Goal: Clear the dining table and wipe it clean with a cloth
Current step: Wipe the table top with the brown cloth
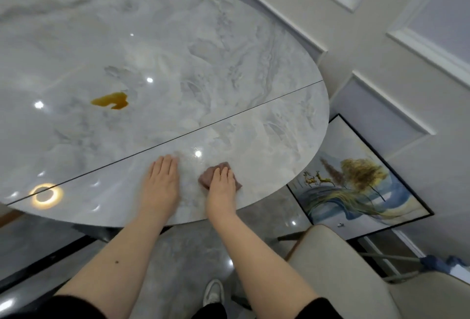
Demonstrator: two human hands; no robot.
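A round grey marble dining table (229, 69) fills the upper left, with a thin seam running across it. A brown-amber liquid spill (110, 101) lies on it left of centre. Near the front edge, my right hand (221, 181) presses flat on a small pinkish-brown cloth (206, 177), its fingers straight over the fabric. My left hand (161, 179) rests flat on the bare tabletop just left of the cloth, fingers together and straight. The spill is well apart from both hands, further in and to the left.
A beige upholstered chair (338, 273) stands at the lower right, close to the table edge. A framed painting (356, 176) leans against the panelled wall on the floor. A blue mop head (442, 262) lies at the far right. My shoe (213, 293) shows below.
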